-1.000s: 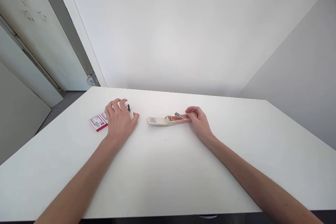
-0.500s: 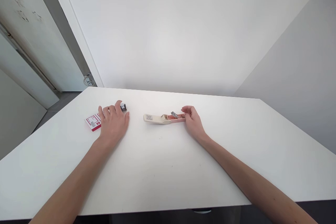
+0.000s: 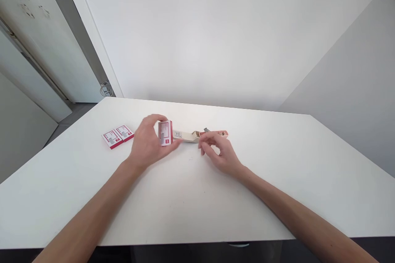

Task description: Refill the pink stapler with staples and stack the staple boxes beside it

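My left hand (image 3: 147, 141) grips a small white box with red edges (image 3: 165, 133) between thumb and fingers, its printed face turned toward me. In the middle of the table lies an opened long narrow case (image 3: 189, 136), its cream lid flat with a black-and-white code on it. A small silver metal piece (image 3: 206, 130) sticks up from the case's pink part (image 3: 226, 133), which is partly covered by my right hand (image 3: 219, 150). That hand's fingers are loosely bent and apart, just in front of the case, with nothing visible in them.
Two more white and red boxes (image 3: 112, 138) lie side by side at the left of the white table (image 3: 191, 205). A white wall (image 3: 197, 41) rises behind the table. A cable (image 3: 106, 89) shows beyond the far left corner.
My left hand has lifted a box from the left and brought it rightward beside the case. My right hand has let go of the case's right end and moved left.
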Available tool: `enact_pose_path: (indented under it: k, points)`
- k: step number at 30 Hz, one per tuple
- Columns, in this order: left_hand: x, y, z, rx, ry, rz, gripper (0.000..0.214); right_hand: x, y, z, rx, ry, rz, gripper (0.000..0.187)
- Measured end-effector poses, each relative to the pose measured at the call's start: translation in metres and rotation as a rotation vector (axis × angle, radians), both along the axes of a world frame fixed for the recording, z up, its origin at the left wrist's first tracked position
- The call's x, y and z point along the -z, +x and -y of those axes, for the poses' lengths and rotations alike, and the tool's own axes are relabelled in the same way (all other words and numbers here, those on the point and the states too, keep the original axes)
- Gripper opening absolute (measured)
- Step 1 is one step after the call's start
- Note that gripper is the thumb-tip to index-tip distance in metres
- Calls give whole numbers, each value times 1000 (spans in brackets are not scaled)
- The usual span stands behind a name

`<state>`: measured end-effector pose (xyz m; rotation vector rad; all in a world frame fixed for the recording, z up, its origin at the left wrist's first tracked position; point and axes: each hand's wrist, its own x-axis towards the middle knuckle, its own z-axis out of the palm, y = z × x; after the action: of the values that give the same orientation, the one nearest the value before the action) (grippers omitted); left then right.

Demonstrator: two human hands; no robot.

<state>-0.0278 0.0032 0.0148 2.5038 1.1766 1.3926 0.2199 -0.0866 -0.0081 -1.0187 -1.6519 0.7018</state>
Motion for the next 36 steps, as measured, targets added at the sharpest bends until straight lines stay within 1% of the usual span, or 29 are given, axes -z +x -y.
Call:
enact_pose_path:
  k: [3, 4, 6, 9, 12, 13, 14, 17, 18, 19, 21, 23, 26, 30, 33, 36]
  points:
    - [-1, 13, 12, 225, -24, -60, 68, 2, -5, 2, -260, -232, -73, 32]
    - [0, 18, 15, 300, -23, -83, 66, 2, -6, 2, -320, -283, -86, 36]
    - [2, 26, 20, 446, -16, -121, 62, 3, -8, 3, -403, -345, -109, 37]
    - [8, 33, 23, 614, -6, -134, 61, 1, -10, 2, -414, -416, -148, 32]
    - [13, 35, 24, 699, -34, -39, 70, -2, -9, 1, -379, -459, -191, 31]
    - [14, 35, 25, 704, -66, 22, 69, -3, -8, 1, -383, -457, -207, 31]
    - [13, 35, 27, 691, -115, 88, 64, -4, -7, 0, -394, -449, -227, 31]
    - [7, 35, 34, 624, -340, 237, 36, -4, -3, -2, -436, -440, -307, 33]
    - [5, 35, 36, 612, -427, 269, 30, -3, -2, -3, -440, -447, -330, 34]
    - [2, 35, 37, 612, -510, 302, 29, -3, -1, -3, -438, -457, -347, 34]
    - [0, 36, 37, 644, -660, 367, 34, -2, 0, -4, -427, -476, -368, 36]
    - [1, 35, 35, 686, -766, 405, 38, -1, 1, -5, -420, -480, -382, 38]
    - [3, 35, 31, 734, -838, 416, 35, 0, 2, -6, -440, -474, -389, 36]
    - [0, 35, 28, 764, -877, 492, 34, 0, 2, -5, -440, -465, -366, 35]
    - [-3, 34, 27, 739, -892, 569, 34, 0, 2, -5, -384, -435, -371, 35]
    - [-3, 32, 25, 711, -884, 598, 31, 0, 2, -5, -298, -405, -368, 40]
